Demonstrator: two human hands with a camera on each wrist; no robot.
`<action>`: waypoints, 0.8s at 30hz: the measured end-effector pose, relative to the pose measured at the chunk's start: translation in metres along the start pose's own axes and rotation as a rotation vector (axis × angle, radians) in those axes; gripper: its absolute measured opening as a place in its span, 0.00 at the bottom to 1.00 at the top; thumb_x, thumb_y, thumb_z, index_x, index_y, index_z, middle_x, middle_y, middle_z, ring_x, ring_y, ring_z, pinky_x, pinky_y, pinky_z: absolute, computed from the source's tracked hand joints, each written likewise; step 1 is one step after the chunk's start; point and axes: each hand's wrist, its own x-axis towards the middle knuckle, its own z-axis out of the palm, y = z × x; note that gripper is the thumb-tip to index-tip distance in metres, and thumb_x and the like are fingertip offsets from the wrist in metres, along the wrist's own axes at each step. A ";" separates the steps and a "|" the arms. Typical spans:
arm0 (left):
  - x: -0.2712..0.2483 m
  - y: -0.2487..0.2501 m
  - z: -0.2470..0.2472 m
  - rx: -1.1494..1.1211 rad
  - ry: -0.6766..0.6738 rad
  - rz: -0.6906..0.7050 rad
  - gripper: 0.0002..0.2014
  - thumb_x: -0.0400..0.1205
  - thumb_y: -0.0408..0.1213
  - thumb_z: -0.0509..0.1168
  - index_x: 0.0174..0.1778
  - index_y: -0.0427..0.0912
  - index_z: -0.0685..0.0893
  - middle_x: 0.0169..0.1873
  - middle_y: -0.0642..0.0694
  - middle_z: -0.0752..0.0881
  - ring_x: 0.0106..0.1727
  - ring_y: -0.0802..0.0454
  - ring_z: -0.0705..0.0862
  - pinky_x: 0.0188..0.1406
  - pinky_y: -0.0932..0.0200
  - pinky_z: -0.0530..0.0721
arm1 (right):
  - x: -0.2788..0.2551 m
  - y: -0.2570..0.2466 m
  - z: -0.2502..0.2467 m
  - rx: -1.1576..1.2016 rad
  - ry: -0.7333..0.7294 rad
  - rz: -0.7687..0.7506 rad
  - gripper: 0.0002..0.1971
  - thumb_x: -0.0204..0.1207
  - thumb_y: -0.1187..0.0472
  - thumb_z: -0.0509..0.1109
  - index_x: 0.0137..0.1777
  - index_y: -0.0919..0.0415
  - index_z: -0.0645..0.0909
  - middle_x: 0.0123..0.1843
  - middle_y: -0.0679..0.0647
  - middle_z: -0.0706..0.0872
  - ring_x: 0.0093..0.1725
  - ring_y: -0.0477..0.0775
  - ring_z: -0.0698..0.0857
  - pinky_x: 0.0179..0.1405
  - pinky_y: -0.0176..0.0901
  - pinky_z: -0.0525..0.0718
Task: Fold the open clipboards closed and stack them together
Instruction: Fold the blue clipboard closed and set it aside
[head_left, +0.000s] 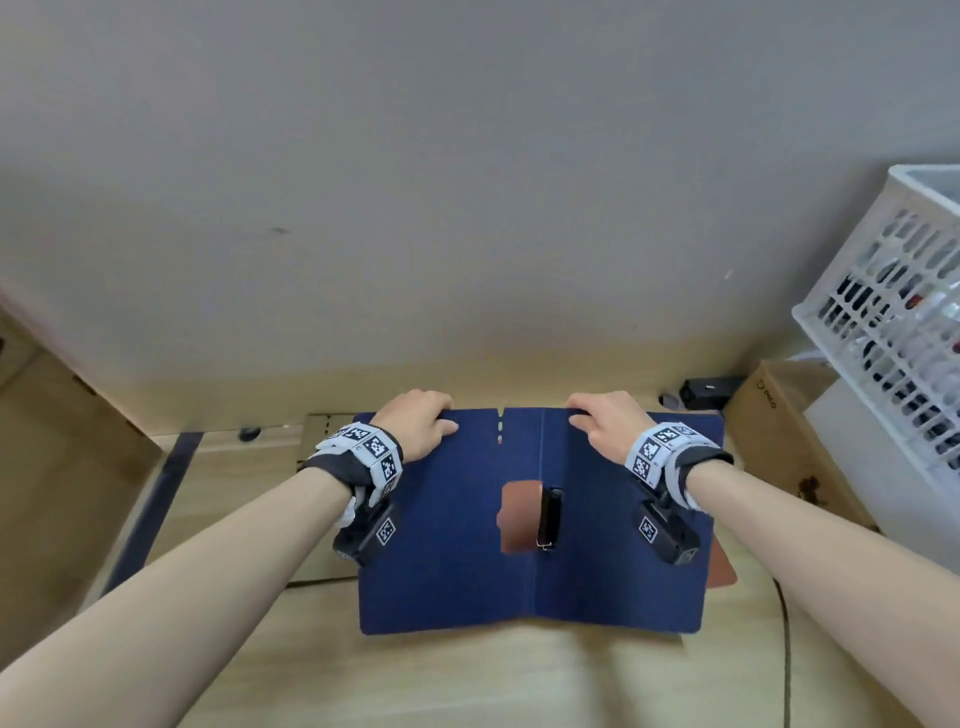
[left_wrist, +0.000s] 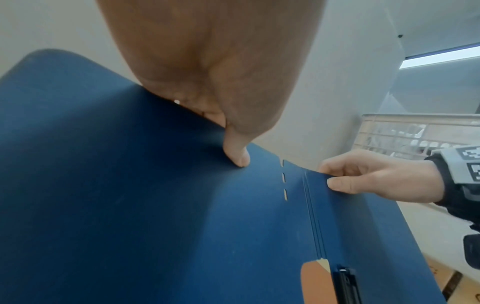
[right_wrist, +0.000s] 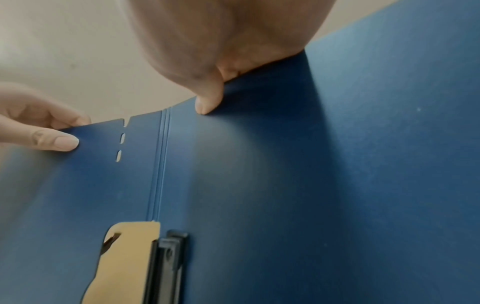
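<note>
Left hand (head_left: 422, 422): grip pinches the far edge of the left panel of the blue clipboard (head_left: 447, 561), thumb on the inner face, fingers curled over the edge and out of sight behind it.

The blue clipboard lies open on the bench (head_left: 467, 680), inner face up, directly in front of the person. Its spine crease (head_left: 540, 457) runs away from the body, so the long axis of the fold points fore-and-aft, midway between the two hands. A black clip (head_left: 549, 517) sits just right of the crease, with a cut-out (head_left: 519, 514) in the left panel beside it showing brown beneath.

Right hand (head_left: 605, 422): same pinch on the far edge of the right panel, thumb on top.

Both grips are about equally near the crease, one on each side. Judgement: closing turns on swinging one panel across that fore-and-aft crease onto the other; either hand could lead.

A brown board's edge (head_left: 723, 566) shows under the right panel.
</note>
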 end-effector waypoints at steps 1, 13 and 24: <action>-0.002 -0.009 0.007 -0.008 -0.030 -0.019 0.09 0.84 0.44 0.62 0.50 0.43 0.81 0.49 0.40 0.87 0.52 0.37 0.84 0.44 0.52 0.77 | 0.004 -0.006 0.011 -0.008 -0.046 -0.008 0.08 0.84 0.59 0.59 0.55 0.56 0.79 0.44 0.54 0.86 0.50 0.63 0.82 0.52 0.49 0.76; -0.018 -0.111 0.108 -0.032 -0.146 -0.246 0.12 0.83 0.48 0.62 0.45 0.41 0.75 0.44 0.40 0.85 0.44 0.39 0.81 0.40 0.52 0.73 | 0.059 -0.049 0.146 -0.002 -0.284 -0.013 0.08 0.84 0.59 0.59 0.58 0.54 0.78 0.54 0.55 0.86 0.60 0.60 0.81 0.65 0.52 0.68; -0.035 -0.170 0.179 -0.104 -0.019 -0.291 0.23 0.78 0.39 0.64 0.71 0.44 0.74 0.65 0.44 0.77 0.69 0.42 0.74 0.68 0.46 0.74 | 0.096 -0.053 0.215 0.005 -0.288 0.045 0.15 0.79 0.59 0.63 0.65 0.58 0.78 0.61 0.57 0.79 0.64 0.62 0.74 0.64 0.55 0.76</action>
